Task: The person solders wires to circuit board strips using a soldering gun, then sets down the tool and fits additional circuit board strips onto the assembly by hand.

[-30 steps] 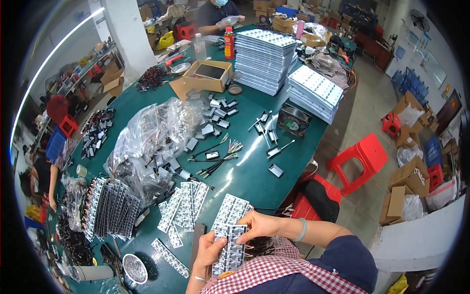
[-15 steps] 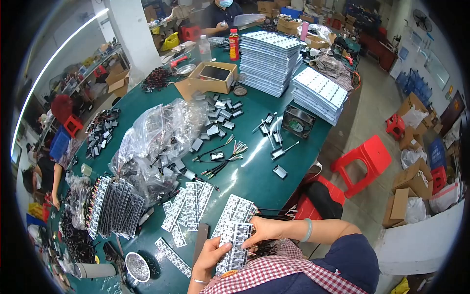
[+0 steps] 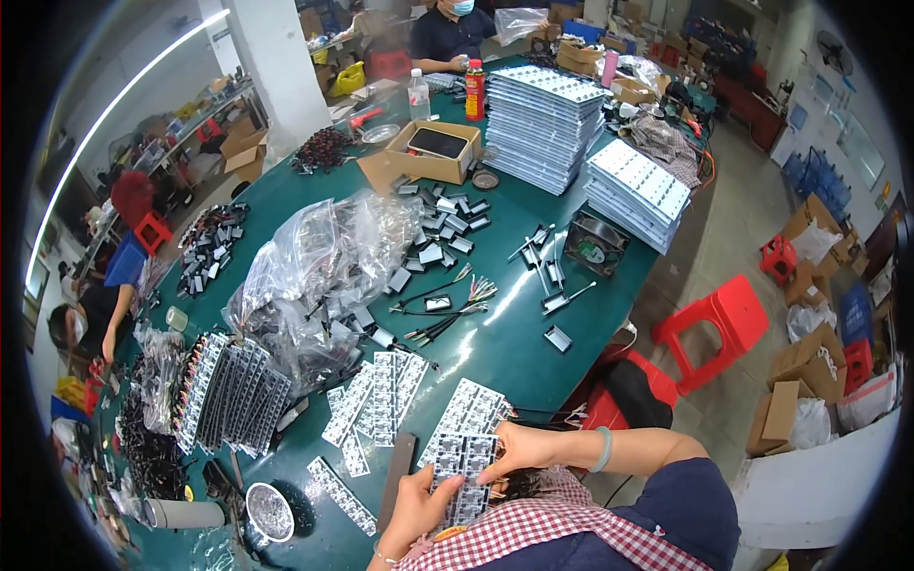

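Note:
In front of my chest I hold a circuit board panel (image 3: 465,459), white with rows of dark component patterns. My left hand (image 3: 417,506) grips its left side, the thumb lying across its face. On its right edge, the fingers of my right hand (image 3: 520,451) pinch the panel. What the right fingertips touch there is too small to make out. Just beyond it lies another white board panel (image 3: 468,404), with dark wires coming off its right side. A dark flat bar (image 3: 397,476) rests on the table left of my left hand.
Loose board strips (image 3: 384,404), a stack of wired boards (image 3: 243,400) and a metal bowl (image 3: 269,512) lie to the left. Plastic bags (image 3: 314,252) and small metal cases cover mid-table. Tall white panel stacks (image 3: 538,133) stand behind a fan (image 3: 595,243). Red stools (image 3: 714,328) stand right.
The whole view has shifted slightly. The held panel has tilted and looks darker, and my left thumb sits farther across it. Both hands keep their grip.

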The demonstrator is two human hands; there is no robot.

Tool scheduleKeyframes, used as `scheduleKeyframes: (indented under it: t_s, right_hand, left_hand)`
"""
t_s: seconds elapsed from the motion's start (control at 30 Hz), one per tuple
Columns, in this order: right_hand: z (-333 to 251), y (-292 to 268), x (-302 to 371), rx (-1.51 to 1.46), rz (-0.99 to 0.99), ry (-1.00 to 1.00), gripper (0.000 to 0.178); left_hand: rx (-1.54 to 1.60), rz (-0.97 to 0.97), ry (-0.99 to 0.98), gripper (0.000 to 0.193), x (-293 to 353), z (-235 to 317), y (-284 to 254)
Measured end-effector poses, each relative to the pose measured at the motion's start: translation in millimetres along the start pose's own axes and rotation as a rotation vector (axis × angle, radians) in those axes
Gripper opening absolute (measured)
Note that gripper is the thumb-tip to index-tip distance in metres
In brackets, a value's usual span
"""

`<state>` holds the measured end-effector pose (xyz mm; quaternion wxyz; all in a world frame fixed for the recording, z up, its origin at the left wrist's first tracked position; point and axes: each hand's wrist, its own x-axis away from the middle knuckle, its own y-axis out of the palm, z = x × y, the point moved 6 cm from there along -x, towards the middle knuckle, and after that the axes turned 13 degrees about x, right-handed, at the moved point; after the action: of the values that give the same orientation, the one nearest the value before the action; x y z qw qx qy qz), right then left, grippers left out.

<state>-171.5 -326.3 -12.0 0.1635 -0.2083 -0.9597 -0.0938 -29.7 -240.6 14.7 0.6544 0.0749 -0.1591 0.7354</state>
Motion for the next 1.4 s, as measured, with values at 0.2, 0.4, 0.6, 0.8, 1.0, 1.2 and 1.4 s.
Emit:
scheduleKeyframes:
  t_s: [0.2,0.4,0.6,0.8,1.0,1.2,1.4]
  right_hand:
    - [-5,6,-2,-0.113,-0.071,-0.030,0.021]
    - [7,1,2,-0.213,-0.050,0.058,0.021]
    - [-5,8,7,-0.188,-0.080,0.045,0.019]
    - [9,-5,2,-0.051,0.107,0.067,0.021]
    - [-6,-1,13,-0.123,0.089,0.202,0.022]
    - [0,-3,8,-0.074,0.038,0.249,0.025]
    - [0,3,12,-0.104,-0.001,0.141,0.025]
  left_hand:
    - [0.752,-0.261,0.035,0.038,-20,-51,8]
    - [-0.240,-0.036,0.012,0.030,-7,0,3]
    - [0.385,-0.185,-0.127,0.025,-6,-14,1]
    - [0.018,-0.132,-0.011,0.031,-24,-31,4]
    - [0.380,-0.265,-0.008,0.034,-19,-13,12]
    - [0.781,-0.269,-0.001,0.033,-15,-32,23]
    - [0.737,-0.323,-0.015,0.032,-9,-20,17]
